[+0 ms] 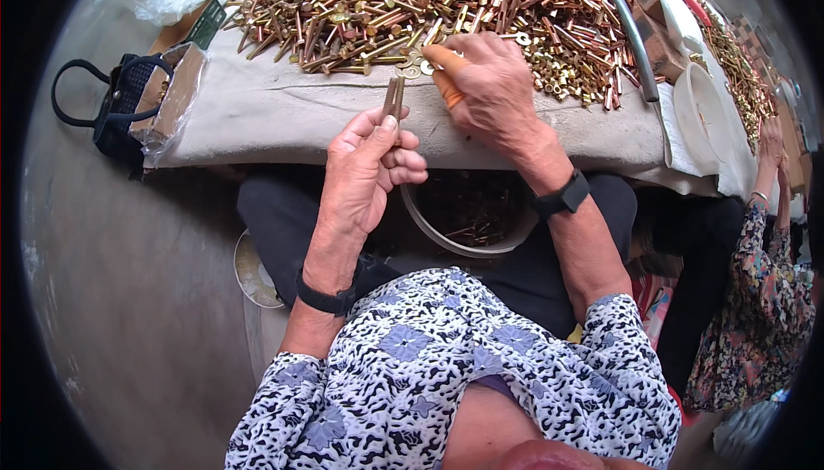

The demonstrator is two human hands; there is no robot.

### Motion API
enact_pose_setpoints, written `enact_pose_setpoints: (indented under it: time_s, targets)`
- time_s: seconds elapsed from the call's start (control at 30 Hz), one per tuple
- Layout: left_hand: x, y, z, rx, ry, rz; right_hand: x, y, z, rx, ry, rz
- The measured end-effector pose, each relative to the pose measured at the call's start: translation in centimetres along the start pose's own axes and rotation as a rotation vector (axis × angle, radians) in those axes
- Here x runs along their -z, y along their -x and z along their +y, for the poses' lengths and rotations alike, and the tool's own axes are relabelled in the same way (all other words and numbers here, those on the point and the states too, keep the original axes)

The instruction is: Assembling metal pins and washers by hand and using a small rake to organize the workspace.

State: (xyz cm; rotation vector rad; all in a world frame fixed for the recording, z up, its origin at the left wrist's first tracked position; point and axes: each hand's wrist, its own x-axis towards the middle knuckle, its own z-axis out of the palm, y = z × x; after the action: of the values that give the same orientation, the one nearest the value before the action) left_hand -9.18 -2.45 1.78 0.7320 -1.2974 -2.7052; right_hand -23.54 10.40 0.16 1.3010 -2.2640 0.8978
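holding a small bundle of brass-coloured bolts (393,99) upright, the left hand (365,174) sits just in front of the counter (283,118) edge, fingers curled closed around the lower shanks, thumb pressed along the side. bolt tips stick up past the fingertips, over the grey cloth that covers the counter.

right hand (485,84) lies further onto the counter, at the near edge of the big bolt heap (446,6). its fingers are bent together, tips touching loose washers (418,65) and small pieces at the heap's rim; whether it grips one, cannot tell. an orange finger cot shows on one finger. black watch (562,197) on the right wrist, black band (324,300) on the left wrist.

the heap spreads across the far half of the counter, long bolts tangled on its left part, shorter pieces and nuts on its right part. below the counter edge, between the two forearms, a round metal-rimmed basin (463,221) rests on the lap with a few bolts inside.

at the counter's left end: a dark handbag (116,105) with loop handles, a clear plastic packet beside it, a green box (206,22) behind. at the counter's right end: a white bucket (699,114), and a grey curved tube (631,32) lying across the heap. past the bucket, a second heap (738,66), and another person's hand (770,139) in a flowered sleeve reaching toward it.
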Motion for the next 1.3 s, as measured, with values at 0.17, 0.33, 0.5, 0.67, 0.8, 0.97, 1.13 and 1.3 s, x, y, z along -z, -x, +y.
enact_pose_setpoints:
  time_s: [0.17, 0.33, 0.5, 0.67, 0.8, 0.97, 1.13, 1.3]
  targets:
    - [0.7, 0.4, -0.2, 0.06, -0.034, -0.002, -2.1, 0.2, 0.3, -0.029, 0.195, -0.186]
    - [-0.3, 0.3, -0.4, 0.076, -0.06, 0.084, -1.9, 0.6, 1.1, -0.018, 0.156, -0.077]
    - [-1.0, 0.3, -1.0, 0.073, -0.092, 0.012, -1.0, 1.2, 0.2, -0.067, -0.032, 0.21]
    - [-1.2, -0.3, -2.1, 0.078, -0.159, 0.017, -0.1, 2.6, -1.5, -0.257, -0.372, 0.155]
    - [-1.4, -0.3, -2.0, 0.109, -0.131, 0.052, 0.7, 2.9, -1.8, -0.328, -0.495, 0.136]
    - [-1.0, -0.5, -1.3, 0.234, 0.058, 0.007, 0.3, 3.6, -2.0, -0.07, -0.433, 0.137]
    - [-1.2, -0.2, -1.0, 0.136, 0.102, 0.093, 0.3, 2.8, -2.2, -0.039, -0.46, 0.221]
    - [-1.5, 0.8, -0.2, -0.06, -0.114, 0.126, -0.6, 0.3, 0.7, -0.163, -0.002, 0.015]
